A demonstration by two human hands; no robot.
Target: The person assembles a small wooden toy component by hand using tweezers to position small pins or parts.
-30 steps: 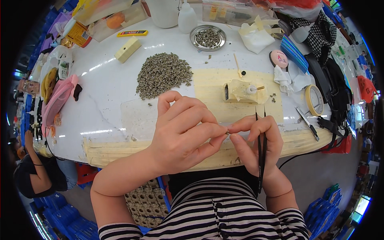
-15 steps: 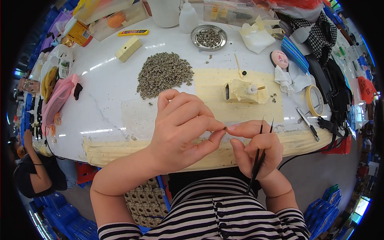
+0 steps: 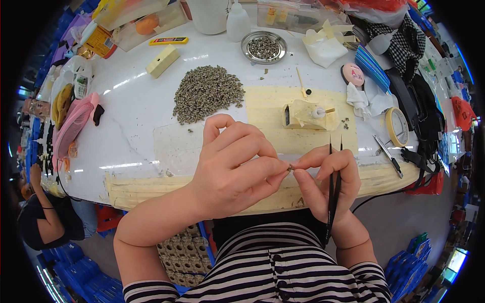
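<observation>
Between my two hands is a tiny metal part (image 3: 290, 168), too small to make out in detail. My left hand (image 3: 235, 169) pinches it between thumb and forefinger. At its other side are the thumb and forefinger of my right hand (image 3: 331, 177), close together. Black tweezers (image 3: 333, 197) are tucked in the right hand's curled fingers, tips pointing away from me. Beyond my left hand lies a pile of small grey metal parts (image 3: 207, 93). A taped block with a white nozzle-like piece (image 3: 310, 115) stands past my right hand.
A round metal dish (image 3: 262, 48) at the back holds more small parts. A cream block (image 3: 162, 61) lies at far left. To the right are a tape roll (image 3: 397, 126), a craft knife (image 3: 388, 155) and a pink round box (image 3: 353, 74). Another person's arm (image 3: 45, 207) shows at the left.
My right thumb has risen to the small part, and the forefinger has bent closer. The tweezers have turned more upright in my right hand. The left hand has shifted slightly right.
</observation>
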